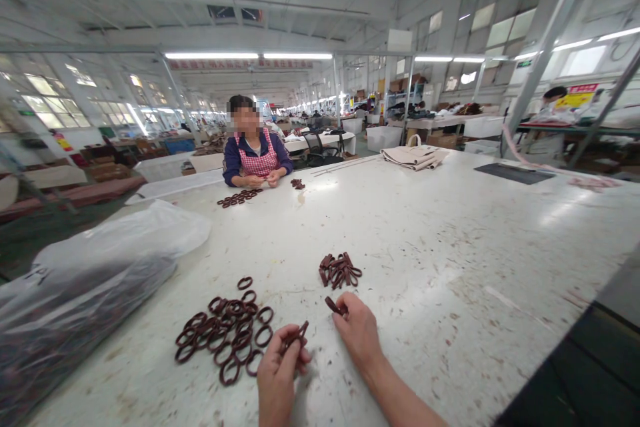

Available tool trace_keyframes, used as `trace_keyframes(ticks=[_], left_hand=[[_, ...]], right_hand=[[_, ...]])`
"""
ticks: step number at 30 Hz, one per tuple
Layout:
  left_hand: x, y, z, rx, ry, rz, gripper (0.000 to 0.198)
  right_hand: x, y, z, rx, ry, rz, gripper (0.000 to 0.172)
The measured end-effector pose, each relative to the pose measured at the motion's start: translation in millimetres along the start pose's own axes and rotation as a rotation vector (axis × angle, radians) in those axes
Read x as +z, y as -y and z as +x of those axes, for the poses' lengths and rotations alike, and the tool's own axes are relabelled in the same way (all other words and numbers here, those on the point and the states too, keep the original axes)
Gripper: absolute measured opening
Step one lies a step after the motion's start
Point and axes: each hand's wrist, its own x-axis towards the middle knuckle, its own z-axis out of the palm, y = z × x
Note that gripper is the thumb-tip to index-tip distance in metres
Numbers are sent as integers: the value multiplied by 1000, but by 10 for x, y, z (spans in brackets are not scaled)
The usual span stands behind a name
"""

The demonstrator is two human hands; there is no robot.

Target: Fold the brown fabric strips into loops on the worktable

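A wide factory hall is seen — white worktop [425, 227] scuffed and stained. Fluorescent tubes [247, 55] are lit overhead; windows [55, 103] line the left wall. Grey steel posts [550, 33] are noted at right.

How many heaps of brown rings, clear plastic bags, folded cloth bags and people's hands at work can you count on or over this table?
Heaps of brown rings: 4
Clear plastic bags: 1
Folded cloth bags: 1
Hands at work: 4: left hand, right hand, co-worker's hands
Total: 10

dark brown loops [225, 337] — white speckled table [425, 233]; red-and-white checked apron [259, 161] over a navy top [231, 160]
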Motion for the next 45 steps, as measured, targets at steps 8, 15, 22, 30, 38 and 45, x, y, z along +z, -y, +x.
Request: trace_keyframes(ticks=[8,15,22,30,38,45], left_hand=[[65,111,-15,-41,112,-42,34],[-10,118,27,-33,212,36,29],[-35,72,32,79,304,113,25],[-48,-74,-39,-300,437,-220,31],[-34,-117,-37,-372,378,-311,32],[-52,-151,-56,-349,353,-344,28]], right_hand=[[21,188,-117,-118,189,388,11],[134,105,-102,221,477,846,17],[131,61,-86,284,579,947,22],[119,64,-85,322,580,1161,24],[94,56,-90,365,812,1441,33],[162,3,-119,408,918,1251,34]])
